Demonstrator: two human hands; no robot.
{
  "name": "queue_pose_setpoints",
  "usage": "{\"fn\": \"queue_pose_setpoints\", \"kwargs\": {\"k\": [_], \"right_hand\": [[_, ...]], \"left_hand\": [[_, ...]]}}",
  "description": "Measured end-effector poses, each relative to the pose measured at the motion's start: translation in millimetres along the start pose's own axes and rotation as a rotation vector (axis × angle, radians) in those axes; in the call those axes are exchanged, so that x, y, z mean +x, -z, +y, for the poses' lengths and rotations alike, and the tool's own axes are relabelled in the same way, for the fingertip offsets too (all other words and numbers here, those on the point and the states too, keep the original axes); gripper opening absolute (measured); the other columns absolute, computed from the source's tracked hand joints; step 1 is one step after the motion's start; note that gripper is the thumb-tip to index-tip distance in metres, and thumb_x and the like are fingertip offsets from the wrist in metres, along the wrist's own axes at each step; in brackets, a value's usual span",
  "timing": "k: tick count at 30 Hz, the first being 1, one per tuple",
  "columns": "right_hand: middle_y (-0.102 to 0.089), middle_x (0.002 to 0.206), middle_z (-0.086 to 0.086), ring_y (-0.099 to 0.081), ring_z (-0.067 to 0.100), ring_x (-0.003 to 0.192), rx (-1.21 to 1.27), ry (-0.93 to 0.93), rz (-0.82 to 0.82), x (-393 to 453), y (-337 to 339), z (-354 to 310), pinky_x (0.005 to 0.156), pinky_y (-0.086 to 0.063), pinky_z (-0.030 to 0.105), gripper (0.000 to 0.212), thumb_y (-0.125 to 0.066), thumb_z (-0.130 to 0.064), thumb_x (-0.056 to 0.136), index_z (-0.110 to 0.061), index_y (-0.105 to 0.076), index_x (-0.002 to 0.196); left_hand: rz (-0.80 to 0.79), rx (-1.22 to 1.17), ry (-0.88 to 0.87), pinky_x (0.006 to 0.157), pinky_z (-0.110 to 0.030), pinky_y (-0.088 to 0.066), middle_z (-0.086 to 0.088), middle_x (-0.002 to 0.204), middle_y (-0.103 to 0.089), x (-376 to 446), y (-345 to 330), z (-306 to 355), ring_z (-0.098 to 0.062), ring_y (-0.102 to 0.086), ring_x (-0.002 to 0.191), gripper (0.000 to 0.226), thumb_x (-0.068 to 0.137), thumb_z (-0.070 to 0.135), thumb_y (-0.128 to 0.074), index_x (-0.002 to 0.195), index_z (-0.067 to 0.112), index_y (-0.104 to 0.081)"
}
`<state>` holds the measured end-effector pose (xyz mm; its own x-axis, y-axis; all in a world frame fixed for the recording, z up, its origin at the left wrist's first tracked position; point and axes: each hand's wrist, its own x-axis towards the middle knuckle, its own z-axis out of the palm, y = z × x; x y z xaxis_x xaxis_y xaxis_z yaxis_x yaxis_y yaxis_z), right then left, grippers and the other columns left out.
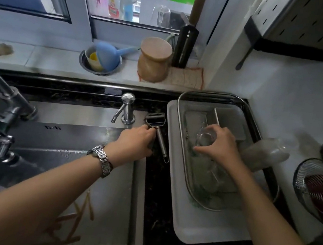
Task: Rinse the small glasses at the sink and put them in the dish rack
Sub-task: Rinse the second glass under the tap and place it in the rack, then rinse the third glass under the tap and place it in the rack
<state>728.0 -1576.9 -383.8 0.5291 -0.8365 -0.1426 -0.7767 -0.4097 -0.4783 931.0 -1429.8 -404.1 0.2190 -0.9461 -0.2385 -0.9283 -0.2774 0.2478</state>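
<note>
We see both arms stretched forward, 2 hands low over the dark tabletop. Right hand reaches into the metal wire dish rack on its white plastic drain tray, fingers curled round a small clear glass held tilted just above the rack's floor. Left hand, silver wristwatch on its wrist, rests at the steel sink edge, fingers curled, touching a metal peeler; whether it grips it we cannot tell.
</note>
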Motion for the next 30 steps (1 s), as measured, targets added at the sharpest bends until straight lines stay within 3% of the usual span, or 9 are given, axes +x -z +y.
{"fn": "queue_pose_setpoints", "kwargs": {"k": [15, 18, 20, 24, 30], "right_hand": [[-0.047, 0.121, 0.013, -0.052, 0.028, 0.110, 0.011, -0.097, -0.080, -2, -1, -1, 0.094, -0.045, 0.037, 0.060, -0.086, -0.027, 0.066, -0.016, -0.055, 0.116], [-0.046, 0.126, 0.013, -0.052, 0.029, 0.115, -0.053, -0.112, -0.131, 2, 5, -6, 0.098, -0.046, 0.042, 0.065, -0.084, -0.032, 0.069, -0.014, -0.052, 0.123], [-0.046, 0.128, 0.013, -0.052, 0.031, 0.116, -0.118, -0.029, -0.078, -39, 11, -48, 0.097, -0.047, 0.046, 0.068, -0.081, -0.037, 0.071, -0.014, -0.049, 0.127], [-0.044, 0.134, 0.013, -0.047, 0.034, 0.122, -0.270, 0.009, -0.034, -36, 19, -63, 0.097, -0.046, 0.051, 0.074, -0.076, -0.039, 0.077, -0.016, -0.039, 0.137], [-0.048, 0.135, 0.011, -0.048, 0.031, 0.123, -0.514, 0.129, -0.030, -63, 7, -95, 0.096, -0.044, 0.043, 0.071, -0.070, -0.039, 0.082, -0.017, -0.034, 0.140]], "left_hand": [[-0.034, -0.038, 0.016, 0.070, -0.031, -0.040, -0.003, 0.122, -0.052, -6, -1, -5, -0.025, -0.058, 0.104, 0.044, 0.086, 0.029, -0.063, 0.126, 0.019, -0.048], [-0.056, -0.036, 0.017, 0.071, -0.030, -0.039, -0.001, 0.125, -0.051, -7, 6, -5, -0.024, -0.057, 0.107, 0.045, 0.086, 0.030, -0.063, 0.128, 0.020, -0.048], [0.032, 0.003, 0.025, 0.072, -0.031, -0.041, -0.001, 0.124, -0.052, -65, 19, -22, -0.024, -0.057, 0.109, 0.045, 0.086, 0.031, -0.062, 0.128, 0.020, -0.048], [0.050, 0.038, 0.003, 0.071, -0.034, -0.045, -0.004, 0.115, -0.055, -62, 23, -29, -0.027, -0.058, 0.103, 0.040, 0.085, 0.037, -0.064, 0.118, 0.017, -0.050], [0.046, 0.027, -0.003, 0.080, -0.038, -0.051, -0.004, 0.115, -0.057, -85, 29, -30, -0.027, -0.059, 0.105, 0.036, 0.087, 0.034, -0.063, 0.115, 0.015, -0.053]]}}
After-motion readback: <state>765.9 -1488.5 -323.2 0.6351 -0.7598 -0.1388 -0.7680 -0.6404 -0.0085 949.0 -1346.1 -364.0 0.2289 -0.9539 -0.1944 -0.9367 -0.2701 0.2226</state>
